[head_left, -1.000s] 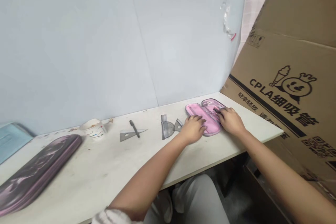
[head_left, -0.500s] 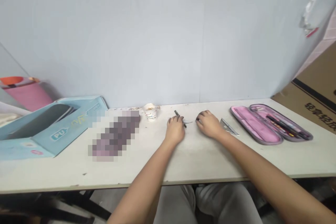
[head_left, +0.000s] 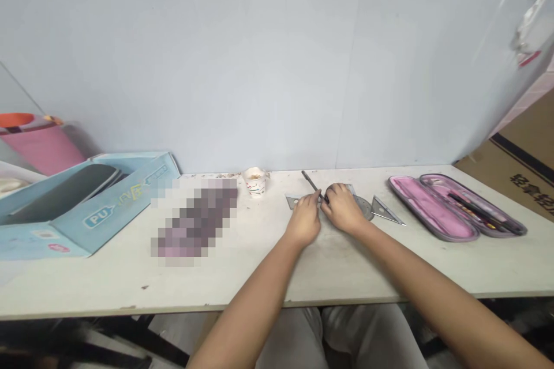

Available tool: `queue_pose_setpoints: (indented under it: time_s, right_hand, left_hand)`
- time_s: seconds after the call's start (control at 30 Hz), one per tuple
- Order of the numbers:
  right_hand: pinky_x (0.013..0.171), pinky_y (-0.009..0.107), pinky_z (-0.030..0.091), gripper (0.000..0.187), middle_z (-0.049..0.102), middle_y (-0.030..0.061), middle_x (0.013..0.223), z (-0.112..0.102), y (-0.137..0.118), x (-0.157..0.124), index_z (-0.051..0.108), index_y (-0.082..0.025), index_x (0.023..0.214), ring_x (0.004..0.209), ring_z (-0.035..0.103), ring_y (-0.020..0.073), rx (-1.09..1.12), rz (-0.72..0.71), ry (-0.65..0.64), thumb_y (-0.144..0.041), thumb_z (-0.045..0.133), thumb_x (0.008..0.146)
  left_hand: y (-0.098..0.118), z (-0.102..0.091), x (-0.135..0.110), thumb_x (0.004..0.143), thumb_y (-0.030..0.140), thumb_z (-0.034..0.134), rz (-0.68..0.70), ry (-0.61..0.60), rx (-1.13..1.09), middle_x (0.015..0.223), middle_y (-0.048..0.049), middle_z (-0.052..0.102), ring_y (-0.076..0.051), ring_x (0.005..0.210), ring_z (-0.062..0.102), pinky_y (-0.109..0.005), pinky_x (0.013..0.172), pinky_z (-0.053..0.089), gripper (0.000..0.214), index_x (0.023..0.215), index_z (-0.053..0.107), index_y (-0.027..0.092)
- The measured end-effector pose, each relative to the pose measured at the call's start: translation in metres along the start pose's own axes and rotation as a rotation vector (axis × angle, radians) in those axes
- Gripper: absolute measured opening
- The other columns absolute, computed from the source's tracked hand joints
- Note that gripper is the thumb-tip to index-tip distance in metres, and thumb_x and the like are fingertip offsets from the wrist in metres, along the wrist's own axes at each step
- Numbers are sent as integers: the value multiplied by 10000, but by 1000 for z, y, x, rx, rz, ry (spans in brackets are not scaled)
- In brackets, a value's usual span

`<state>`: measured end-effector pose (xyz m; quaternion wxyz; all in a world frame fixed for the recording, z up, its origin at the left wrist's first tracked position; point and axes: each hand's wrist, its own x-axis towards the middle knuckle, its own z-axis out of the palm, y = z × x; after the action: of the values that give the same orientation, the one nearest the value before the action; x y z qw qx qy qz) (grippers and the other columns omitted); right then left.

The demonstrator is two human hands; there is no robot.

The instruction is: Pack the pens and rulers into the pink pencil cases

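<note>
My left hand (head_left: 304, 220) and my right hand (head_left: 343, 207) meet at the middle of the white table (head_left: 277, 265). A dark pen (head_left: 310, 181) slants up from between them, pinched in my right fingers. My left fingers rest curled on a grey set square (head_left: 294, 202). A grey protractor (head_left: 363, 206) and a second set square (head_left: 386, 211) lie just right of my right hand. Further right lies an open pink pencil case (head_left: 437, 216) with pens in its far half.
A small paper cup (head_left: 255, 181) stands behind my left hand. A blurred purple case (head_left: 194, 216) lies left of it, and an open blue box (head_left: 82, 202) sits at the far left. A cardboard box (head_left: 523, 161) stands at the right, and a pale wall panel backs the table.
The view swung left from the pink case. Both hands moved from that case to the pen and set square, and the pen is lifted off the table now.
</note>
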<state>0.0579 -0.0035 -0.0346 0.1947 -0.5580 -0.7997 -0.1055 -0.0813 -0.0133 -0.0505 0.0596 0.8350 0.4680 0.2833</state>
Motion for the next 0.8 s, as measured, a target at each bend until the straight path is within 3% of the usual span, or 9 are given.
queue_pose_setpoints:
  time_s: [0.2, 0.47, 0.6, 0.7, 0.8]
  right_hand:
    - [817, 322, 339, 250, 550, 109, 946, -27, 55, -35, 572, -133, 881, 954, 435, 230, 14, 43, 149, -282, 373, 858]
    - [786, 344, 348, 260, 553, 125, 921, -62, 166, -112, 554, -123, 866, 918, 455, 249, -241, 261, 172, -287, 352, 869]
    - [766, 350, 358, 279, 557, 133, 932, -76, 207, -147, 550, -122, 877, 926, 465, 257, -359, 414, 134, -293, 330, 876]
    - [745, 359, 368, 309, 561, 138, 927, -80, 227, -161, 554, -116, 887, 925, 479, 269, -410, 504, 81, -302, 307, 883]
    - [730, 374, 378, 351, 560, 157, 939, -77, 242, -167, 558, -104, 910, 923, 497, 289, -422, 564, 13, -342, 301, 885]
  left_hand:
    - [48, 21, 25, 795, 100, 333, 198, -6, -38, 1317, -133, 433, -198, 1224, 374, -365, 1052, 278, 529, 1324, 311, 106]
    - [159, 86, 81, 770, 118, 358, 403, -131, -54, 1303, -117, 450, -205, 1210, 386, -354, 1028, 309, 558, 1325, 297, 116]
    - [208, 119, 98, 768, 141, 374, 463, -221, -66, 1306, -125, 449, -219, 1195, 399, -358, 1004, 332, 573, 1332, 279, 97]
    - [230, 134, 102, 792, 170, 364, 485, -285, -54, 1299, -121, 458, -230, 1165, 423, -371, 979, 353, 537, 1321, 299, 106]
    - [234, 138, 100, 819, 189, 344, 512, -303, -24, 1304, -100, 457, -229, 1164, 420, -384, 982, 344, 488, 1305, 331, 138]
